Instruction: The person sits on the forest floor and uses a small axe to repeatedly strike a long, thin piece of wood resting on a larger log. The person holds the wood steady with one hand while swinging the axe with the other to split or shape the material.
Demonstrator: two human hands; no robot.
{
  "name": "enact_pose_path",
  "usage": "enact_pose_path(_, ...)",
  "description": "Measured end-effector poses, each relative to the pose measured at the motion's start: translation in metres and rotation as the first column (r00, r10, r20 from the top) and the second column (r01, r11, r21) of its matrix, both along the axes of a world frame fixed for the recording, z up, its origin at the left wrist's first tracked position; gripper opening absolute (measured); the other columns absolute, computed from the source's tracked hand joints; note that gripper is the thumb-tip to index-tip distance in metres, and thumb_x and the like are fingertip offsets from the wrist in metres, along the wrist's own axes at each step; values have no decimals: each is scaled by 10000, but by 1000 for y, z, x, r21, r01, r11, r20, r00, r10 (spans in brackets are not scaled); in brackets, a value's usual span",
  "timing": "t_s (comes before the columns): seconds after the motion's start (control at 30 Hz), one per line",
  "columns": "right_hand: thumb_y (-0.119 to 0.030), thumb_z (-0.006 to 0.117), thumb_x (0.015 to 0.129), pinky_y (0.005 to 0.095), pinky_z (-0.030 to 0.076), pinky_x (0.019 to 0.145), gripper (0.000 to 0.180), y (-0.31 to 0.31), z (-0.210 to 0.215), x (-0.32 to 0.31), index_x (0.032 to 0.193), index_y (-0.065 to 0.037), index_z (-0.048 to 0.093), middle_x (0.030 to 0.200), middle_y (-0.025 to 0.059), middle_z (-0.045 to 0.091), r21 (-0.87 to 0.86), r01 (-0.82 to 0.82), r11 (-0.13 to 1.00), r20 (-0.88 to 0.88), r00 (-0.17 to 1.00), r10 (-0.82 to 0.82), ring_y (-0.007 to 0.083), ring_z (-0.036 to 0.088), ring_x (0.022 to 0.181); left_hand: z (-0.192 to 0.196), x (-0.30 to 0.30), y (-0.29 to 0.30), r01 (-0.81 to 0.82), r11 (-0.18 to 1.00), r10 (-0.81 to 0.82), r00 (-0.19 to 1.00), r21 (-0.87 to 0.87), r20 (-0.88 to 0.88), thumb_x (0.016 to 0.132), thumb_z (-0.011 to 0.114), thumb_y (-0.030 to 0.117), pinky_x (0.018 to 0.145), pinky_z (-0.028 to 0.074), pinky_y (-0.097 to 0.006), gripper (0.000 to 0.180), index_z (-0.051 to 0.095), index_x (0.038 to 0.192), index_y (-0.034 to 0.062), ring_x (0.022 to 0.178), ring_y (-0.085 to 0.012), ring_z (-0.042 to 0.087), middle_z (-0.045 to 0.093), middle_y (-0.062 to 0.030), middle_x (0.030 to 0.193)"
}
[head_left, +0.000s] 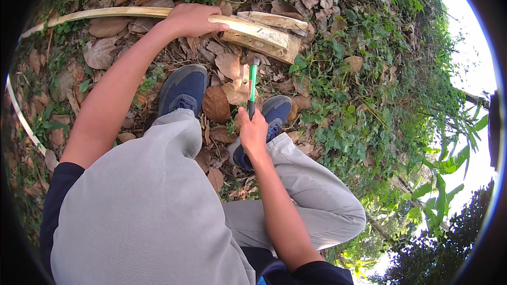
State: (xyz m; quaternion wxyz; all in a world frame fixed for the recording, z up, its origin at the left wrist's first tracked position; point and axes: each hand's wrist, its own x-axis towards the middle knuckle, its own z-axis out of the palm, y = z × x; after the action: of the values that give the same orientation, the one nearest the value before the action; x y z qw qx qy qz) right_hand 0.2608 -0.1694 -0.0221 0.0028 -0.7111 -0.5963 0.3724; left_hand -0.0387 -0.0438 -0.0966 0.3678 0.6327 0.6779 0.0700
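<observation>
My left hand is wrapped round a long, pale wooden strip that curves away to the far left. The strip's right end lies on a thicker wooden block on the ground. Just behind that end is another split piece of wood. My right hand grips the black lower end of a hammer with a green handle. Its metal head points away from me and is close to the near side of the block, below the strip; whether it touches the block I cannot tell.
Dry brown leaves and green weeds cover the ground. My blue shoes stand either side of the leaves before the block. A second pale strip curves along the left edge. Leafy plants grow at right.
</observation>
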Motion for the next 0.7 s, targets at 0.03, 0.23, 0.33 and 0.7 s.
enact_pose_path(0.03,-263,627,1010,424,465,613,313,1,7,-2,882,22,600,671,145,627,-25,64,998,-52,997,-65,281,617,623,5,-2,3,11,999,-10,1000,-45,12,902,528,738,907,527,-461,636,681,1226,213,1078,-289,690,738,-61,1110)
enact_pose_path(0.23,-232,625,1037,300,367,522,292,46,77,-36,854,-14,559,617,2,513,169,237,957,-387,909,-157,84,436,567,0,-2,0,-2,1000,2,1000,9,-10,906,516,741,901,528,-459,631,681,1224,222,1054,-289,695,739,-58,1069)
enact_pose_path(0.33,-226,604,1053,269,352,532,262,74,95,-44,895,-21,564,663,-36,534,366,290,884,-528,847,-59,62,431,599,-3,-3,1,5,1000,-5,1000,1,-13,904,518,743,901,529,-464,638,679,1228,217,1048,-288,696,740,-60,1064)
enact_pose_path(0.7,-282,567,1034,530,464,686,321,29,-3,5,1031,39,550,768,250,656,68,-30,997,24,999,29,473,651,748,-5,-2,-1,-10,1000,10,1000,18,-14,902,529,738,897,534,-458,646,679,1240,209,1050,-292,697,740,-73,1071)
